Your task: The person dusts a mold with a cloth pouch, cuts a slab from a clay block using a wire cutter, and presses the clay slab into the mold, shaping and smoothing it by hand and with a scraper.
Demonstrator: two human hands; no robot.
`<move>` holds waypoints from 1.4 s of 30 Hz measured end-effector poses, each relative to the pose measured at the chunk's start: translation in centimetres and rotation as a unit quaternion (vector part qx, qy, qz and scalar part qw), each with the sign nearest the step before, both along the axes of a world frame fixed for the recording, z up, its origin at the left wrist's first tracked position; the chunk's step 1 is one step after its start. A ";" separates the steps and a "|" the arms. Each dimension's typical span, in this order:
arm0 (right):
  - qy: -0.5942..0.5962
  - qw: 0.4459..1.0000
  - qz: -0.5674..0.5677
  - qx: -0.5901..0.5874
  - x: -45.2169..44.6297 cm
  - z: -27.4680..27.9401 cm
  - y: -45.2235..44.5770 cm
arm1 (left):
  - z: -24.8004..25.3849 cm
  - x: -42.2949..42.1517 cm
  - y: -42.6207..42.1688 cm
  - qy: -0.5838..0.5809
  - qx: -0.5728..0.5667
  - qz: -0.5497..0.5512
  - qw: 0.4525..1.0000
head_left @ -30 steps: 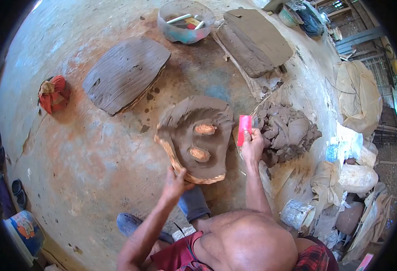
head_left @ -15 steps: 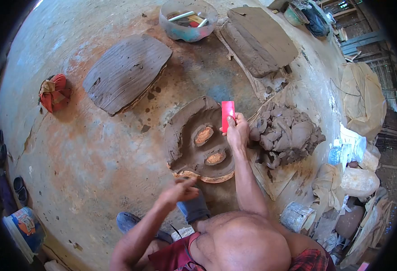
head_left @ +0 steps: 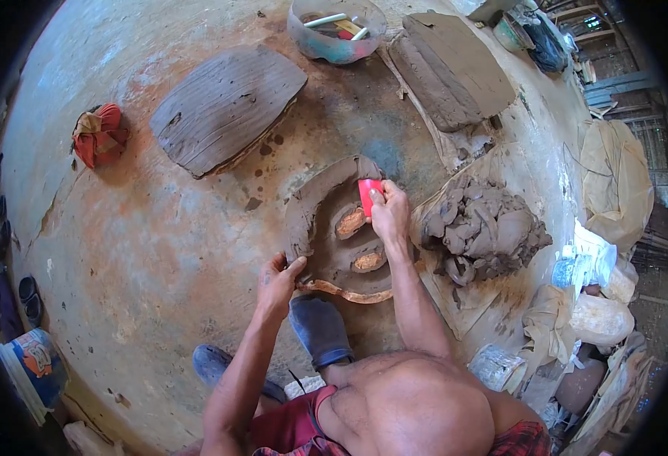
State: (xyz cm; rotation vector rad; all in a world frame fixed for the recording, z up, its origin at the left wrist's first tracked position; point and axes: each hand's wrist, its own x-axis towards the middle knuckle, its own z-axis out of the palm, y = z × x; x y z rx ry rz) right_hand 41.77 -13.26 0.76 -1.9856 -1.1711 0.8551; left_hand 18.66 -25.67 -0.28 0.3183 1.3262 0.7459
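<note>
On the floor before me sits a rounded mould lined with dark wet clay [head_left: 301, 216]. Two oval raised spots in it show orange-brown material, and an orange-brown edge is bare at the near side. My right hand [head_left: 392, 216] is closed on a flat red scraper [head_left: 367, 196], held over the mould's far right part beside the upper oval. Whether the scraper touches the clay, I cannot tell. At the mould's near left rim my left hand [head_left: 275, 283] grips the edge, thumb on top; its other fingertips are partly hidden.
A heap of torn clay [head_left: 486, 228] lies on cloth to the right. Beyond are a clay slab [head_left: 227, 106], a stacked clay block [head_left: 455, 68] and a plastic basin [head_left: 338, 49] with tools. A red bundle [head_left: 100, 137] and a bucket [head_left: 34, 368] stand left.
My left hand has moved left and up from the near edge onto the mould's left rim. The red scraper has come down and left, now tilted over the clay. The view has shifted slightly.
</note>
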 end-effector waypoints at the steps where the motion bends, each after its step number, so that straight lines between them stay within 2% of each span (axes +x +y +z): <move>1: -0.012 0.999 0.030 -0.020 0.0 -0.1 0.0 | 0.4 -0.1 0.1 -0.013 -0.007 0.009 1.000; 3: -0.024 0.997 0.063 -0.039 0.0 -0.3 0.2 | 0.5 -0.1 0.4 -0.025 -0.014 0.022 0.999; 5: -0.151 0.978 0.142 0.035 -0.3 -0.7 -0.1 | 0.5 -0.5 0.4 -0.068 -0.034 0.041 0.996; 8: -0.082 0.978 0.189 -0.021 -1.1 1.5 -0.4 | 0.3 -0.4 0.5 -0.065 -0.045 0.051 0.996; 12: -0.082 0.967 0.233 -0.055 -2.3 2.8 -1.7 | 0.1 -0.5 0.7 -0.080 -0.057 0.065 0.993; 18: -0.105 0.944 0.311 -0.041 -3.7 2.9 -4.9 | -1.1 -0.7 1.0 -0.081 -0.073 0.081 0.991; 23: -0.052 0.934 0.344 -0.076 -4.8 3.6 -8.7 | -2.1 -0.8 0.7 -0.102 -0.080 0.119 0.984; 26: -0.098 0.920 0.375 -0.054 -6.8 3.6 -11.6 | 0.8 -1.2 1.3 -0.135 -0.094 0.144 0.976; 29: -0.036 0.909 0.410 -0.063 -7.5 4.3 -11.9 | -3.3 -2.0 1.4 -0.095 -0.023 0.178 0.979; 30: -0.036 0.912 0.405 -0.062 -6.9 4.7 -11.5 | -2.1 -2.2 1.9 -0.095 -0.022 0.172 0.980; 32: -0.091 0.902 0.409 -0.101 -4.6 6.6 -9.8 | 1.9 -3.2 3.6 0.054 0.040 0.101 0.993; 33: -0.095 0.920 0.371 -0.081 -3.7 8.3 -8.5 | 2.2 -3.1 4.2 0.029 0.105 0.122 0.987; 34: -0.100 0.936 0.333 -0.061 -2.8 9.5 -7.0 | 2.8 -3.0 5.1 0.032 0.106 0.126 0.986; 36: -0.075 0.937 0.335 0.063 -0.8 9.7 -3.9 | 5.3 -2.7 7.7 0.120 0.164 0.080 0.976; 37: -0.077 0.936 0.338 0.065 -0.6 9.7 -2.6 | 7.0 -2.4 9.1 0.119 0.165 0.083 0.976; 39: -0.154 0.845 0.451 0.243 -0.6 9.6 -0.9 | 10.9 -1.6 11.9 0.200 0.238 -0.013 0.950; 42: -0.140 0.838 0.435 0.298 -1.6 8.2 0.1 | 15.8 0.7 15.7 0.255 0.319 -0.102 0.907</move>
